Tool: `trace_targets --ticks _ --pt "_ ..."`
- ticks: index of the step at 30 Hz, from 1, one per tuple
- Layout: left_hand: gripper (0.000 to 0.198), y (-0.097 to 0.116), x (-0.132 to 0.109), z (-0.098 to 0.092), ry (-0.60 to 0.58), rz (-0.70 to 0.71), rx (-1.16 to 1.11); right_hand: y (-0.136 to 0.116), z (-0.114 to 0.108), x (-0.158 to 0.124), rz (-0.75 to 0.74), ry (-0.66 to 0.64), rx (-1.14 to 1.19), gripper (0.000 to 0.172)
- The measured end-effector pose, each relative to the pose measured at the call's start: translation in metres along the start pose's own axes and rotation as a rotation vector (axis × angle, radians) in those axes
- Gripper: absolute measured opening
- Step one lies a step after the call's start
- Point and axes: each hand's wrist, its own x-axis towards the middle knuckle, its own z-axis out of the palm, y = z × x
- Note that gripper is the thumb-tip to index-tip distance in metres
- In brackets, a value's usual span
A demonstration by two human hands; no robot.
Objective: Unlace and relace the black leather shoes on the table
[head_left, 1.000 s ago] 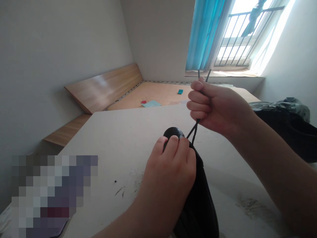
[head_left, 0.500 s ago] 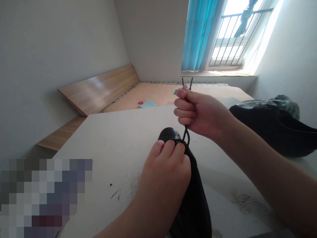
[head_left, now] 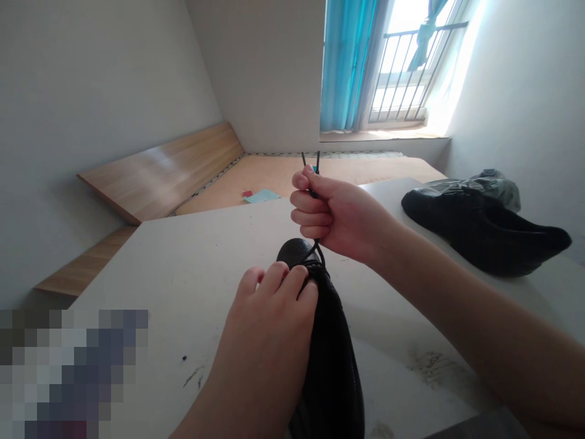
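A black shoe lies lengthwise on the white table, toe pointing away from me. My left hand presses down on its upper, fingers curled over the lace area. My right hand is a closed fist around the black shoelaces, which run taut from the shoe up into the fist. Both lace tips stick out above my thumb.
A second black shoe lies at the table's right side, with a grey-green bag behind it. Beyond the table are a wooden bed frame, small coloured papers, a blue curtain and a barred window. A blurred patch covers the lower left.
The view has swung right, so everything sits further left in the picture. My right fist came closer to the shoe, shortening the visible laces. The left hand stays on the shoe.
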Motion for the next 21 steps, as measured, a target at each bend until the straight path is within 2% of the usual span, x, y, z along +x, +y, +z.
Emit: trace_targets --ticks 6,13,21 --pt "0.028 0.004 -0.001 0.006 0.029 0.032 0.028 0.001 -0.001 0.0 0.008 -0.018 0.006 0.036" --pt "0.029 -0.005 -0.001 0.004 -0.023 0.098 -0.028 0.002 0.0 0.001 0.013 -0.028 0.01 0.037" --pt "0.017 -0.005 -0.003 -0.006 -0.007 -0.091 -0.013 -0.002 -0.001 -0.002 -0.005 -0.023 0.002 0.037"
